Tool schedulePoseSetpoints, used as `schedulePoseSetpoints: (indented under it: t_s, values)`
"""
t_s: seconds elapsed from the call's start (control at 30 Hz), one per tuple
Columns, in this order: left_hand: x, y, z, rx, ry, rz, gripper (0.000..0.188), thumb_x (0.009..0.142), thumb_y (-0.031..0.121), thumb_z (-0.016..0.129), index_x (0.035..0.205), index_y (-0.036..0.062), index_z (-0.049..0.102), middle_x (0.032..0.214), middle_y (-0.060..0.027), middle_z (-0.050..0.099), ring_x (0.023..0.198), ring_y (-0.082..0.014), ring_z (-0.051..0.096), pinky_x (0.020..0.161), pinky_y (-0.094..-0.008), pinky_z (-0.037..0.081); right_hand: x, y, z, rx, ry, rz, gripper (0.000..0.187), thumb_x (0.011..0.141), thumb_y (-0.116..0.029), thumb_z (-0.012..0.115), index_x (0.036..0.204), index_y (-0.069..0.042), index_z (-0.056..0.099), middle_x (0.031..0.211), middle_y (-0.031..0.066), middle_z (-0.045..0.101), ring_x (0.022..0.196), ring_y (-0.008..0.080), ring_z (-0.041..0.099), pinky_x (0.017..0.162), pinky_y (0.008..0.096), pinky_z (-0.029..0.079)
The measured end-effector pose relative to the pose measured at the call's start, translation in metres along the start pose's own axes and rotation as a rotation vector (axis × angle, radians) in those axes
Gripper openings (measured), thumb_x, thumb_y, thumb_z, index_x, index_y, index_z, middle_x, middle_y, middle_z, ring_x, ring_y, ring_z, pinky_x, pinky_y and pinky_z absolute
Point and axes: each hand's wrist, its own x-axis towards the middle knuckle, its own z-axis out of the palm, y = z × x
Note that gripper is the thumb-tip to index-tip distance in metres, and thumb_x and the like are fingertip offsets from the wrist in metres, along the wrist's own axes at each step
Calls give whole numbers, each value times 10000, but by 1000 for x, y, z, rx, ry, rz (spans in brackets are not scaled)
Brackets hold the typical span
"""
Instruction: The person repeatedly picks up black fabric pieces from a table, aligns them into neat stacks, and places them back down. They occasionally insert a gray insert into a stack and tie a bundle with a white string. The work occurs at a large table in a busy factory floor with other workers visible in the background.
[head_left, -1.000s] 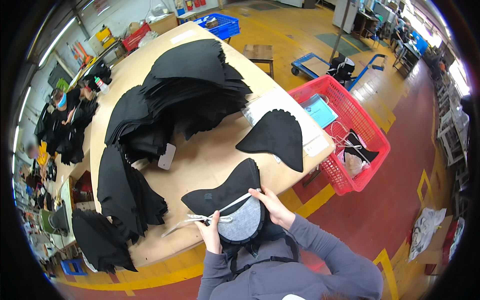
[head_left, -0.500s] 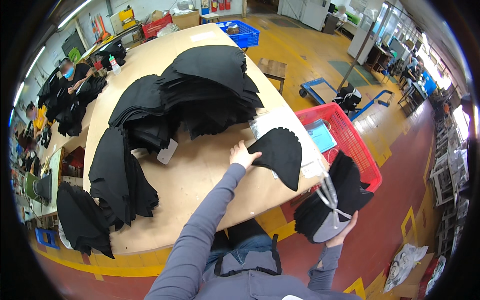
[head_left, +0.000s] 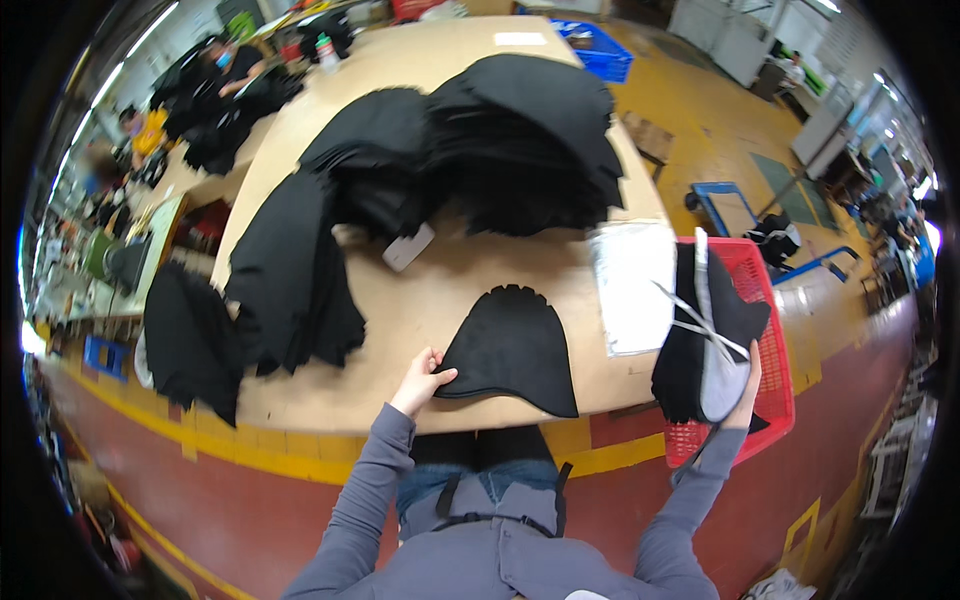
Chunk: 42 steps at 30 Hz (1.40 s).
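Tied bundle (head_left: 706, 345) hides most of the right hand (head_left: 748, 385) (fingers unseen)

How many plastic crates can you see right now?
2: a red crate right of the table, behind the right hand's bundle; a blue crate beyond the table's far end. Others may be hidden.

Fabric piece (head_left: 512, 345) lies on table (head_left: 440, 290); basket (head_left: 775, 350) stands right of it.

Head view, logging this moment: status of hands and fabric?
Left hand grips black fabric piece at its edge, flat on table. Right hand holds fabric bundle over red basket. Nothing between them.
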Motion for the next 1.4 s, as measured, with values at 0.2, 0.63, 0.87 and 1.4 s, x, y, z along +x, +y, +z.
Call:
schedulePoseSetpoints:
  t_s: [0.2,0.63,0.87,1.4]
  values:
    - [-44,-16,-19,-88,39,60,598,850,-67,630,1416,-2,446,1386,-161,539,1271,-182,504,1063,-295,385,132,33,-63,-786,143,-270,718,844,-253,755,1397,64,424,1299,186,574,1189,283,541,1040,367,377]
    - [-63,-14,-27,-50,55,243,567,874,-57,592,1422,14,466,1394,-103,546,1257,-140,490,1084,-275,339,-33,213,127,-1201,-525,-308,511,911,-100,642,1383,-15,467,1328,116,540,1259,228,496,1066,351,390]
    - [-81,-8,-34,257,122,346,547,861,-107,539,1347,138,588,1162,-149,675,1046,-157,644,912,-268,468,-66,238,172,-1122,-494,-465,391,918,-114,651,1278,4,556,1211,110,589,1147,185,548,979,314,440]
    - [-113,51,1,964,178,890,619,713,-36,585,1237,280,677,972,-127,669,736,-270,643,633,-347,533,-104,230,171,-556,-495,-140,111,943,-70,637,981,32,658,907,25,673,835,70,590,773,222,468]
